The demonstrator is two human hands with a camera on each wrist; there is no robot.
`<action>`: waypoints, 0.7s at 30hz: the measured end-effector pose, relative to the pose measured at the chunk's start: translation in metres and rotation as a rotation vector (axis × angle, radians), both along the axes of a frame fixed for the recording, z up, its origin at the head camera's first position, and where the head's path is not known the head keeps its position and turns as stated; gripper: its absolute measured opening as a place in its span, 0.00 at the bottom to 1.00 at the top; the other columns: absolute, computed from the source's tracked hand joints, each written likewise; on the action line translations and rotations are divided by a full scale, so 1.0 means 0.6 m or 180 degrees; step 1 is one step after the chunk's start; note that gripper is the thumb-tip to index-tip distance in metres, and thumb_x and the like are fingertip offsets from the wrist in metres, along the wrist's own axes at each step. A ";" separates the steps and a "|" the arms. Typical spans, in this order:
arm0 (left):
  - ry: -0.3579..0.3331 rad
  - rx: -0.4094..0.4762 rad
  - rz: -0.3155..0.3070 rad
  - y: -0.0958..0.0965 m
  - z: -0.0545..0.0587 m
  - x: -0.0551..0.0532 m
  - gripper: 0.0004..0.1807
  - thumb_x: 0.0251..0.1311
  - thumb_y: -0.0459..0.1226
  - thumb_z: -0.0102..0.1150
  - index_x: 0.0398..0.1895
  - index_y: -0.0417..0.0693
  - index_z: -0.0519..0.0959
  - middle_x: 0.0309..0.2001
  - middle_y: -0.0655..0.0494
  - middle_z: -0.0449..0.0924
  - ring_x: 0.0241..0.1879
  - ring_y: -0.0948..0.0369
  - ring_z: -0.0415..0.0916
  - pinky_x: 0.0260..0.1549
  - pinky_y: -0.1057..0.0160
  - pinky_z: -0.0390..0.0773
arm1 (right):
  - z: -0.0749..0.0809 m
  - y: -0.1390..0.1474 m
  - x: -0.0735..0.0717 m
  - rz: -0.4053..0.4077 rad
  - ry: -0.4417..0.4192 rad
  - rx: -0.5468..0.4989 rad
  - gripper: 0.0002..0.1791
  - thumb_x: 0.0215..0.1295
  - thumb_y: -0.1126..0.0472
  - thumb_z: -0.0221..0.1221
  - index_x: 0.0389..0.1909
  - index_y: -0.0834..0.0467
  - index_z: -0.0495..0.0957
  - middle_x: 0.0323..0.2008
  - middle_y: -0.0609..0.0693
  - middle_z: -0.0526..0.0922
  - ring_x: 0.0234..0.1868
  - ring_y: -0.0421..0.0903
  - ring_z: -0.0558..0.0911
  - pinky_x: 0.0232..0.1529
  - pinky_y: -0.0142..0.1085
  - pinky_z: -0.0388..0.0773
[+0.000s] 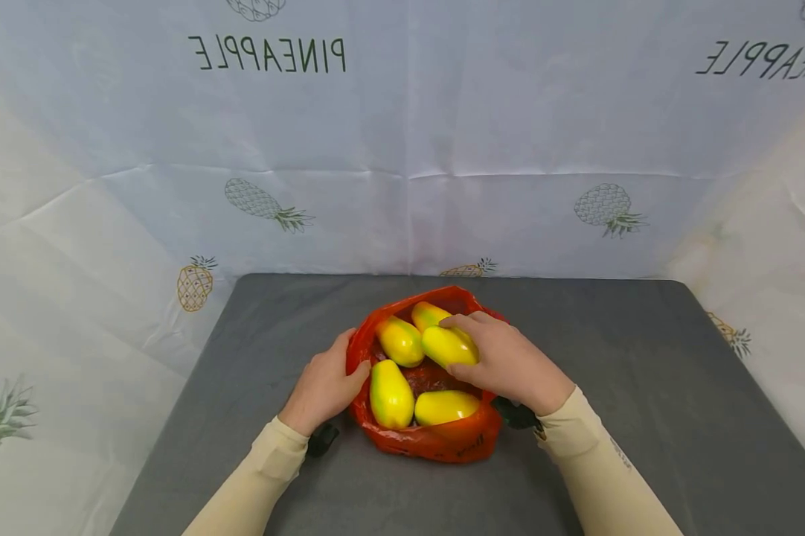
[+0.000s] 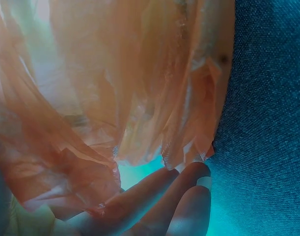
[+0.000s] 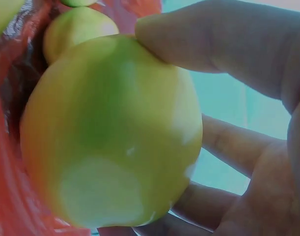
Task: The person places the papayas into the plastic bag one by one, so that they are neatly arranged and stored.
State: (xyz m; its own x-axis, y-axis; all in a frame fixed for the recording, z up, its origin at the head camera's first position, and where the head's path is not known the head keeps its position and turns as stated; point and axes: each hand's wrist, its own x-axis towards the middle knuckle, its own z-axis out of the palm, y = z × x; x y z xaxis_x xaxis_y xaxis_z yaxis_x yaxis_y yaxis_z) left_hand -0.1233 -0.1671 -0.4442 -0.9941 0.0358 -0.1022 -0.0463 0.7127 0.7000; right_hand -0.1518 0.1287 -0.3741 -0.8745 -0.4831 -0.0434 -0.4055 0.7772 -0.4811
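A red plastic bag [image 1: 466, 441] stands with its mouth wide on the dark table. My left hand [image 1: 324, 385] grips its left rim, thumb on the inner side and fingers outside. In the left wrist view those fingers [image 2: 154, 206] lie against the thin, crinkled plastic. At the bag's right side, my right hand [image 1: 512, 363] holds a yellow papaya [image 1: 446, 347] between thumb and fingers, over the bag's mouth. The right wrist view shows this papaya [image 3: 110, 137] close up, with a green streak. Several other papayas, including one at the front left [image 1: 390, 394], lie inside.
The dark grey tabletop [image 1: 617, 335] spreads around the bag. A pale curtain [image 1: 496, 112] printed with pineapples hangs behind the far edge and along both sides. Dark devices are strapped at both wrists.
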 end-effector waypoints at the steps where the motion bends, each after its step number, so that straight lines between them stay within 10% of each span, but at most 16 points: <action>1: 0.0004 0.0001 0.0000 0.000 0.000 0.000 0.38 0.75 0.45 0.60 0.83 0.44 0.63 0.66 0.42 0.84 0.45 0.55 0.88 0.47 0.50 0.91 | -0.003 -0.002 0.000 0.0015 -0.0024 0.0009 0.33 0.67 0.50 0.71 0.72 0.48 0.77 0.60 0.51 0.82 0.50 0.46 0.82 0.54 0.47 0.83; 10: 0.0054 -0.0046 -0.0014 0.000 -0.004 -0.002 0.37 0.75 0.45 0.61 0.83 0.44 0.63 0.66 0.42 0.84 0.44 0.55 0.88 0.46 0.50 0.91 | -0.023 -0.010 -0.004 0.0103 -0.0157 0.0123 0.32 0.66 0.52 0.71 0.71 0.48 0.79 0.61 0.56 0.80 0.68 0.57 0.82 0.60 0.51 0.84; 21: 0.0001 -0.0067 -0.0008 0.002 -0.005 -0.004 0.37 0.75 0.45 0.61 0.82 0.44 0.63 0.64 0.43 0.85 0.40 0.57 0.86 0.42 0.54 0.90 | -0.038 -0.009 -0.012 0.0181 -0.0262 0.0210 0.31 0.63 0.57 0.73 0.68 0.48 0.81 0.55 0.53 0.80 0.44 0.44 0.79 0.46 0.42 0.80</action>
State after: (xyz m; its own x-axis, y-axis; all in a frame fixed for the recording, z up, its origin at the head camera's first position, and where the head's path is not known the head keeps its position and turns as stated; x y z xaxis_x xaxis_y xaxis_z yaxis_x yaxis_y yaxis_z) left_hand -0.1255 -0.1660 -0.4470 -0.9941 0.0361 -0.1026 -0.0443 0.7274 0.6847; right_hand -0.1591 0.1233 -0.3970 -0.8379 -0.5256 -0.1471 -0.4112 0.7851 -0.4631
